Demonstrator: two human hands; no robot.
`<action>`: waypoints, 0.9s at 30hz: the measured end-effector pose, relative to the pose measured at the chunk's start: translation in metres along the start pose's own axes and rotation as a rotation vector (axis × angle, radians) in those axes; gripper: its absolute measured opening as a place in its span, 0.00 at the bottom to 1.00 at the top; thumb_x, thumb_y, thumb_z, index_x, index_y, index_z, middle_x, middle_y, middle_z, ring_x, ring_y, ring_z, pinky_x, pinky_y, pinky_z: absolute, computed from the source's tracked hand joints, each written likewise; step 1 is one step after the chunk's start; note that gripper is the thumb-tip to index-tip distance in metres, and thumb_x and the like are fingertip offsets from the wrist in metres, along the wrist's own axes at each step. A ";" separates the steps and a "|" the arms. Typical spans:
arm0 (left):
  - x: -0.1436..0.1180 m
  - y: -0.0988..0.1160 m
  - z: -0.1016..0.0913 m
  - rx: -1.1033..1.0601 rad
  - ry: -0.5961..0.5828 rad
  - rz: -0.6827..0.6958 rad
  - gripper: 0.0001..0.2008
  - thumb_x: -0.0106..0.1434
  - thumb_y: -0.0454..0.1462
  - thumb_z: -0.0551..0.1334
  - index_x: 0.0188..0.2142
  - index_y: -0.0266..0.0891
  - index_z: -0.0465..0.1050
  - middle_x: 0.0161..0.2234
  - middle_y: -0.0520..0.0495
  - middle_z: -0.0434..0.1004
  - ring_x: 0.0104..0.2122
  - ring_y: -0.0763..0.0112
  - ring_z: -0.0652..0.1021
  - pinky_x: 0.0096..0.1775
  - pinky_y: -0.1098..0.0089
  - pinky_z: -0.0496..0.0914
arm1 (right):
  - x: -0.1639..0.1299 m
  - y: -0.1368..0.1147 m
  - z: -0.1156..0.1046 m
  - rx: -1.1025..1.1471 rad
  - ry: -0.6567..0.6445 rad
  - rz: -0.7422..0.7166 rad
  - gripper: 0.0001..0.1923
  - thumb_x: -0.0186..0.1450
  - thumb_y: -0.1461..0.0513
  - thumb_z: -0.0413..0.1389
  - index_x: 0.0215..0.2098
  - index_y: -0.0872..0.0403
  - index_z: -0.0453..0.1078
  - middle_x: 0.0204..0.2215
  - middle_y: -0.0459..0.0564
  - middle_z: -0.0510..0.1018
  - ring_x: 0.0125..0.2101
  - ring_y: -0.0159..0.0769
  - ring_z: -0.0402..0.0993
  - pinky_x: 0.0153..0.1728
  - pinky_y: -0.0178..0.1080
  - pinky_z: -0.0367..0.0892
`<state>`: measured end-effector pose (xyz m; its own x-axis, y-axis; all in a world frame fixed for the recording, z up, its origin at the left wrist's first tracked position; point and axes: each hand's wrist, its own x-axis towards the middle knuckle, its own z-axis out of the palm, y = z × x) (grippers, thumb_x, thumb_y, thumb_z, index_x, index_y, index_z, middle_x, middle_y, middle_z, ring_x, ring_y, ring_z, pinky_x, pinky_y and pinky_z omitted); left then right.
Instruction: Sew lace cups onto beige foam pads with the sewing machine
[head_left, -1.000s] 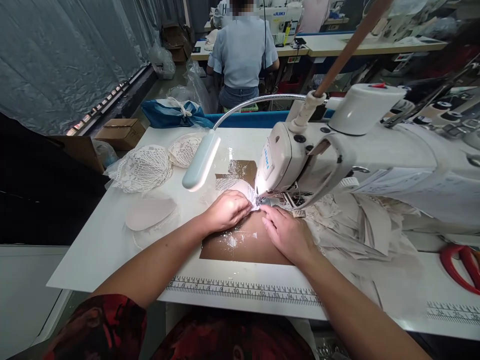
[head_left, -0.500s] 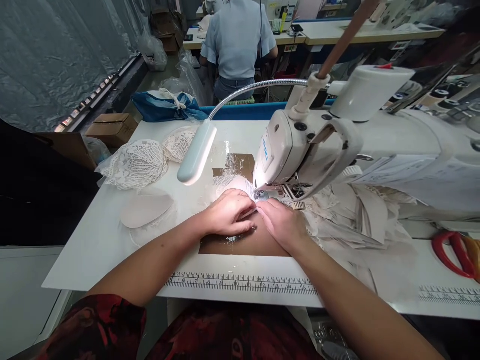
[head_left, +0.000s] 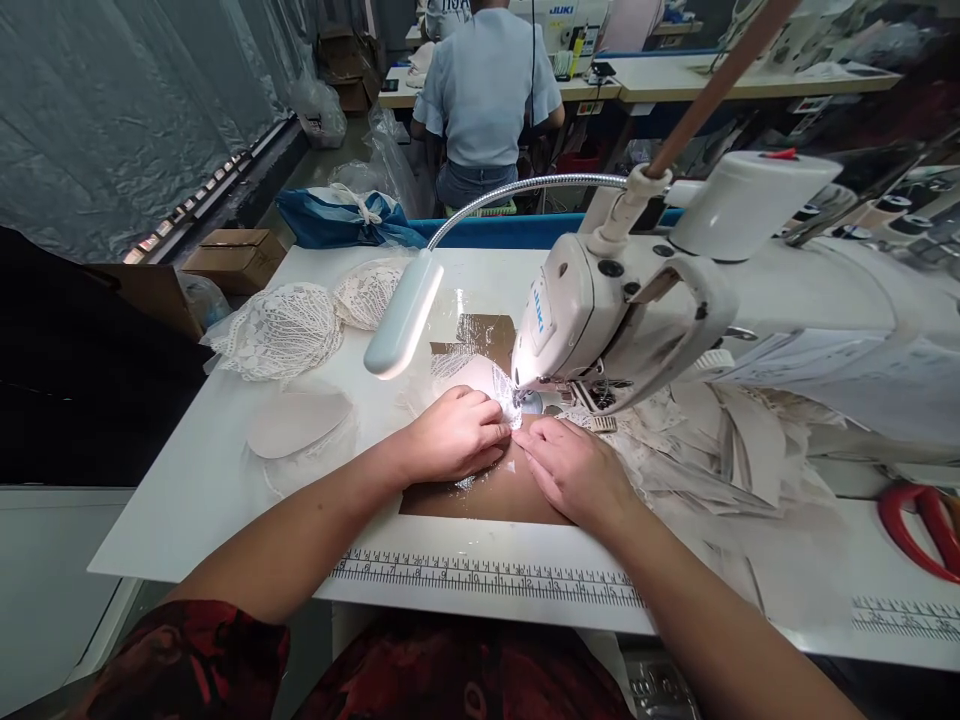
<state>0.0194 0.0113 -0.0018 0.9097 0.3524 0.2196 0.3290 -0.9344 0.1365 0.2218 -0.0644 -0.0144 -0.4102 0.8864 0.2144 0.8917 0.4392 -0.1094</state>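
Observation:
A white lace piece with a pale, smooth cup-like panel (head_left: 480, 372) lies under the needle area of a white sewing machine (head_left: 555, 310). My left hand (head_left: 456, 436) is closed over the near edge of the lace piece, fingers curled and pressed together. Just right of it, my right hand (head_left: 574, 465) has its fingertips pinched at the lace's near corner, close to the presser foot. The fingertips of both hands nearly meet. Brown tape (head_left: 487, 500) covers the table beneath them.
A lamp (head_left: 405, 315) on a bendable neck hangs left of the machine head. Lace cups (head_left: 281, 330) and a pale oval panel (head_left: 298, 424) lie to the left. Cut pieces (head_left: 720, 440) pile up on the right, near red-handled scissors (head_left: 919, 530). A person (head_left: 487, 95) sits ahead.
My left hand has drawn its fingers in and shifted slightly toward me, so more of the lace piece shows. My right fingertips have moved a little nearer to me. The view has shifted slightly.

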 end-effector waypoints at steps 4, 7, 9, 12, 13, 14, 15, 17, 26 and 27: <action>0.000 0.002 0.000 -0.010 -0.010 -0.008 0.13 0.67 0.39 0.54 0.43 0.36 0.75 0.35 0.42 0.73 0.36 0.64 0.71 0.42 0.62 0.64 | 0.001 0.001 0.000 0.055 0.019 0.049 0.17 0.65 0.66 0.47 0.45 0.53 0.75 0.36 0.49 0.78 0.30 0.33 0.70 0.31 0.35 0.60; 0.000 0.001 0.001 -0.013 -0.004 -0.003 0.14 0.67 0.39 0.54 0.43 0.35 0.75 0.35 0.41 0.73 0.36 0.63 0.71 0.42 0.62 0.65 | 0.003 0.000 0.001 0.016 0.004 0.114 0.20 0.64 0.67 0.46 0.50 0.52 0.73 0.39 0.49 0.79 0.32 0.34 0.71 0.31 0.36 0.61; 0.000 0.000 0.002 -0.015 0.007 -0.003 0.14 0.68 0.39 0.53 0.43 0.35 0.75 0.36 0.41 0.73 0.36 0.63 0.71 0.42 0.61 0.65 | 0.003 -0.001 0.001 -0.024 -0.022 0.120 0.20 0.64 0.67 0.46 0.49 0.51 0.73 0.37 0.49 0.79 0.31 0.35 0.71 0.30 0.36 0.60; -0.001 -0.001 0.004 -0.023 0.022 0.015 0.14 0.68 0.38 0.53 0.45 0.35 0.74 0.43 0.40 0.75 0.40 0.63 0.72 0.45 0.61 0.66 | 0.002 -0.002 0.002 -0.035 -0.026 0.105 0.20 0.65 0.67 0.44 0.48 0.52 0.74 0.34 0.50 0.78 0.31 0.36 0.71 0.30 0.36 0.60; -0.001 -0.001 0.005 -0.027 0.022 0.026 0.14 0.69 0.38 0.52 0.46 0.35 0.74 0.46 0.41 0.75 0.42 0.63 0.72 0.46 0.61 0.65 | 0.002 -0.002 0.002 -0.026 -0.024 0.101 0.20 0.66 0.67 0.44 0.48 0.53 0.74 0.34 0.50 0.78 0.32 0.36 0.71 0.30 0.36 0.61; -0.001 -0.002 0.005 -0.030 0.021 0.036 0.15 0.69 0.38 0.52 0.46 0.36 0.74 0.49 0.41 0.74 0.44 0.63 0.72 0.47 0.61 0.65 | 0.001 -0.002 0.002 -0.017 -0.024 0.097 0.20 0.65 0.67 0.44 0.48 0.53 0.74 0.34 0.50 0.78 0.32 0.36 0.71 0.31 0.36 0.61; -0.001 -0.002 0.006 -0.035 0.018 0.043 0.15 0.69 0.38 0.51 0.46 0.36 0.74 0.51 0.42 0.74 0.45 0.63 0.72 0.48 0.61 0.65 | 0.001 -0.001 0.002 -0.009 -0.026 0.094 0.20 0.65 0.67 0.44 0.48 0.53 0.74 0.34 0.50 0.78 0.32 0.36 0.71 0.31 0.36 0.61; -0.001 -0.003 0.007 -0.047 0.013 0.039 0.14 0.69 0.38 0.52 0.46 0.37 0.74 0.52 0.44 0.74 0.46 0.63 0.72 0.49 0.60 0.65 | 0.001 -0.001 0.002 -0.004 -0.028 0.087 0.20 0.64 0.68 0.45 0.48 0.53 0.74 0.34 0.50 0.78 0.33 0.36 0.71 0.32 0.36 0.62; 0.000 -0.008 0.007 -0.062 0.009 -0.069 0.17 0.67 0.40 0.54 0.51 0.35 0.72 0.54 0.43 0.72 0.48 0.60 0.71 0.50 0.59 0.64 | 0.002 0.000 0.007 -0.028 0.018 0.121 0.22 0.63 0.69 0.47 0.53 0.53 0.71 0.40 0.50 0.80 0.37 0.38 0.73 0.34 0.37 0.63; 0.001 -0.009 0.007 -0.057 0.018 -0.081 0.17 0.67 0.40 0.54 0.51 0.35 0.72 0.54 0.42 0.72 0.48 0.59 0.71 0.51 0.59 0.64 | 0.002 0.000 0.008 -0.025 0.014 0.128 0.23 0.63 0.68 0.47 0.53 0.52 0.71 0.41 0.50 0.80 0.37 0.39 0.73 0.34 0.37 0.63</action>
<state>0.0188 0.0192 -0.0094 0.8760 0.4277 0.2230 0.3856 -0.8987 0.2090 0.2197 -0.0617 -0.0217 -0.2902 0.9329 0.2132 0.9411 0.3186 -0.1130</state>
